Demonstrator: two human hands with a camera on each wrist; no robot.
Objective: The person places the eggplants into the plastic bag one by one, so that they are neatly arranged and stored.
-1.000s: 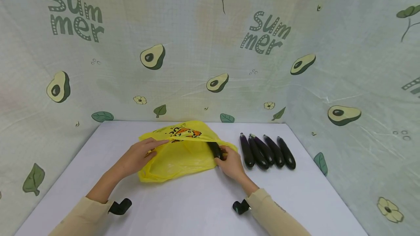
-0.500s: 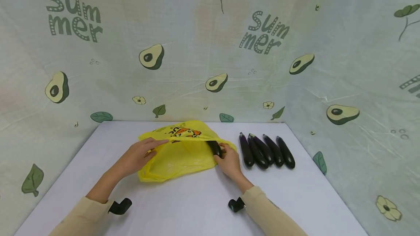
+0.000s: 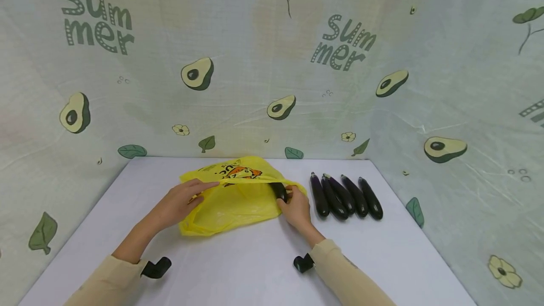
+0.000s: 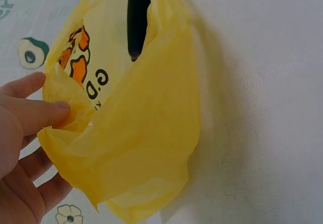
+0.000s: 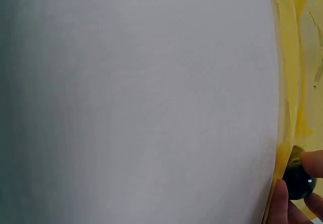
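A yellow plastic bag [image 3: 238, 202] with an orange and black print lies with its mouth spread toward me. My left hand [image 3: 180, 202] is at the left side of this mouth, its index finger stretched along the upper rim. In the left wrist view, fingers [image 4: 55, 114] of that hand touch the film at the bag's edge. Thumb and fingers of my right hand [image 3: 297, 209] grip the end of an eggplant [image 3: 279, 191] at the mouth's right side. The eggplant's far end is inside the bag, its tip visible in the left wrist view.
Several dark eggplants [image 3: 346, 197] lie side by side on the white table [image 3: 238, 268], right of my right hand. Behind and beside the table hangs a pale cloth [image 3: 238, 122] printed with avocados. A black wrist camera [image 3: 156, 267] juts from each sleeve.
My right hand and forearm have shifted slightly left, pushing the eggplant a little further into the bag. The left hand and the bag have stayed nearly still.
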